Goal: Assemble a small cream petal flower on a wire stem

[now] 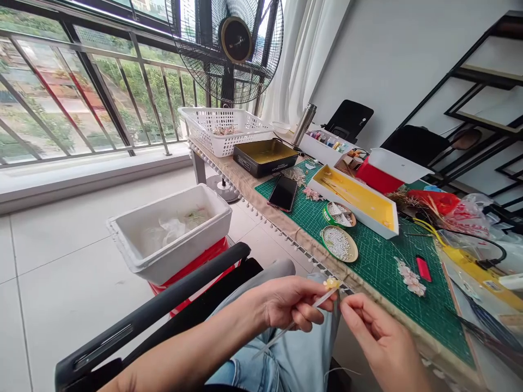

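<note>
Close work above the lap, over pale denim jeans (pixel 261 348). Left hand (pixel 292 300) closed in a pinch on a thin translucent stick (pixel 300 314), long axis running from lower left up to the right, upper end pointing toward the table edge. Small yellow bead cluster (pixel 332 282) at that upper end, just past the left hand's grip, so nearer that hand. Right hand (pixel 382 343) loosely curled, fingertips (pixel 344 307) just beside the cluster, below and to its right. Right-hand hold unclear: pinching a fine wire or nothing, cannot tell. Join between cluster and stick too small and blurred to make out; exact make-up of the cluster also unclear. Forearms cut off by the lower frame edge. Past the hands, green cutting mat (pixel 379 272) on the table, with a round dish of white beads (pixel 335 243), a yellow-lined white tray (pixel 351 201) and a pale pink flower piece (pixel 409 277) on it, all well apart from the hands
</note>
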Tool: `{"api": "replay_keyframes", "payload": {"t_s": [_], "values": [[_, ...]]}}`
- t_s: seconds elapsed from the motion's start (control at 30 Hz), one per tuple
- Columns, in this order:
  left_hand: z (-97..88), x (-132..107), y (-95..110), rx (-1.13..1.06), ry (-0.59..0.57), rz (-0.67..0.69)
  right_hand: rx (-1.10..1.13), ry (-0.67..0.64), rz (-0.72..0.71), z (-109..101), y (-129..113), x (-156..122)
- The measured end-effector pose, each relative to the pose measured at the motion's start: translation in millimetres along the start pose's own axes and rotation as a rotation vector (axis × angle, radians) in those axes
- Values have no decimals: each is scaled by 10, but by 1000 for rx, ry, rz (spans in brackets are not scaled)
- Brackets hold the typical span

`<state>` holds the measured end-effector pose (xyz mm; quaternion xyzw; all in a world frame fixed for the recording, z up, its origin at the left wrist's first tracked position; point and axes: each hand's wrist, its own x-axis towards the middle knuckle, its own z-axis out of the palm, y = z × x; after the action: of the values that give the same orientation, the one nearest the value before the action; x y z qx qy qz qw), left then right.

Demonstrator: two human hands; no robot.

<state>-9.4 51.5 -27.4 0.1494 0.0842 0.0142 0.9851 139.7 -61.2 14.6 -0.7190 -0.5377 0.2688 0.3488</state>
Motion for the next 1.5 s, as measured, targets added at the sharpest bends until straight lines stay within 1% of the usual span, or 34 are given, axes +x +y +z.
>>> {"api": "replay_keyframes", "payload": {"t_s": [0.17, 0.27, 0.33, 0.43, 0.5, 0.57, 0.63, 0.73, 0.9, 0.97, 1.1, 1.2, 1.37, 1.43, 1.5], "values": [[94, 6, -64, 163, 132, 159, 19, 21, 7, -1, -77, -30], [134, 5, -85, 222, 195, 204, 45, 35, 21, 0, -83, -34], [133, 3, -85, 208, 191, 206, 56, 51, 28, 1, -76, -36], [104, -3, -72, 161, 147, 180, 77, 60, 39, 1, -30, -30], [89, -6, -65, 146, 131, 170, 99, 25, 63, 9, 25, -17], [87, -5, -65, 147, 139, 180, 110, -52, 70, 29, 84, -4], [97, 0, -71, 157, 188, 215, 97, -110, 49, 64, 128, 6], [114, 15, -82, 166, 255, 259, 104, -133, 34, 129, 153, 19], [70, 22, -59, 115, 201, 228, 294, -225, 111, 189, 183, 66], [31, 14, -30, 90, 181, 197, 287, -207, 113, 175, 224, 88], [-27, -3, 29, 53, 130, 95, 145, -93, 54, 80, 318, 118], [-33, 1, 42, 37, 97, 36, 92, -48, 38, 15, 318, 112], [-29, 16, 18, 59, 103, 34, 89, 35, 15, 27, 235, 83], [-29, 16, 5, 94, 128, 58, 76, 30, 9, 35, 249, 94], [-19, 11, -12, 133, 164, 100, 66, -2, 17, 19, 291, 125]]}}
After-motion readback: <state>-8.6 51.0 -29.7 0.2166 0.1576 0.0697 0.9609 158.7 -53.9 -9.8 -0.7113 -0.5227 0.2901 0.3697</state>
